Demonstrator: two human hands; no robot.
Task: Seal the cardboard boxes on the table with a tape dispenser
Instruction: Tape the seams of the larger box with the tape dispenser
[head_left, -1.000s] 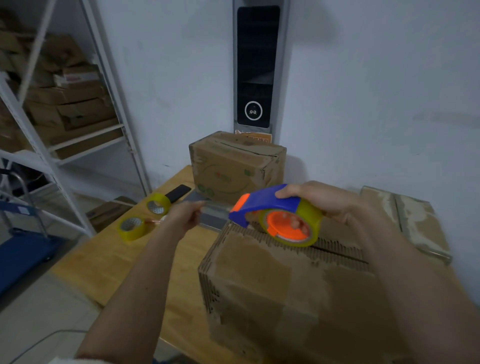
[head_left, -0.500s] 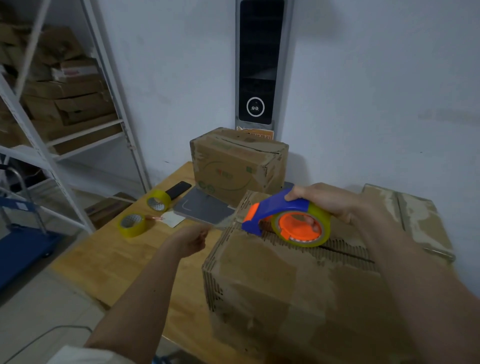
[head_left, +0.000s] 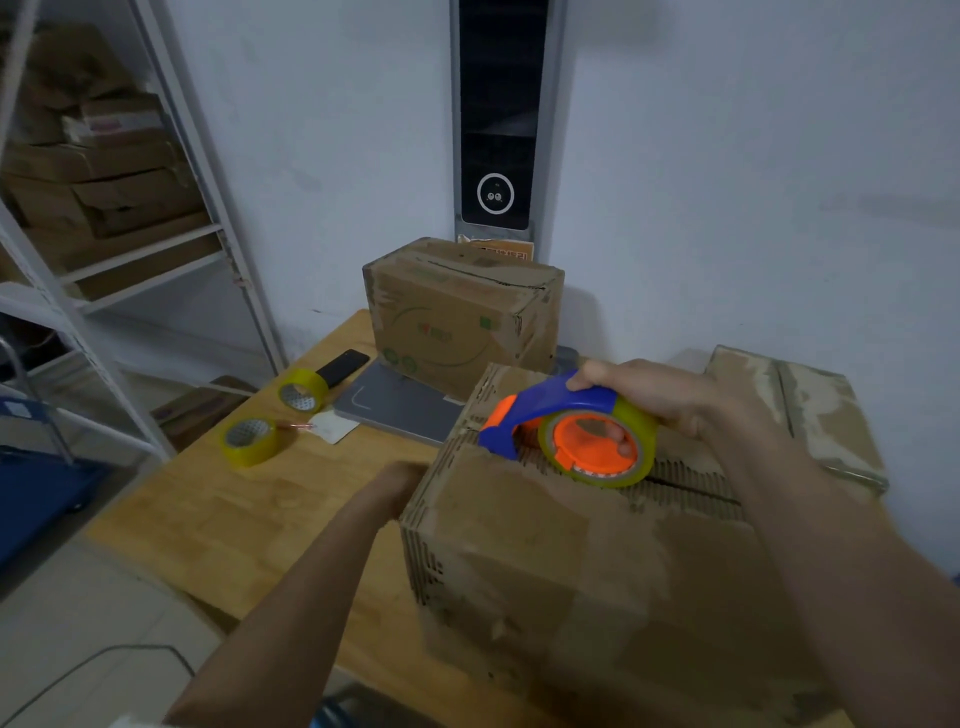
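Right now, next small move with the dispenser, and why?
Probably draw the dispenser back along the box top seam. Right hand grips it at the seam's far-left end; left hand sits against the box's left edge, apparently pinning the tape end, which is blurred.

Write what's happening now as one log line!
right hand grips tape dispenser on near box | left hand at box's left side

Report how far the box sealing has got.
Done: no finished seam is visible. In hand: the right hand holds the tape dispenser on the near box at its top seam's left end; the left hand presses that box's left side. Left: the rest of this seam; the far box looks unsealed.
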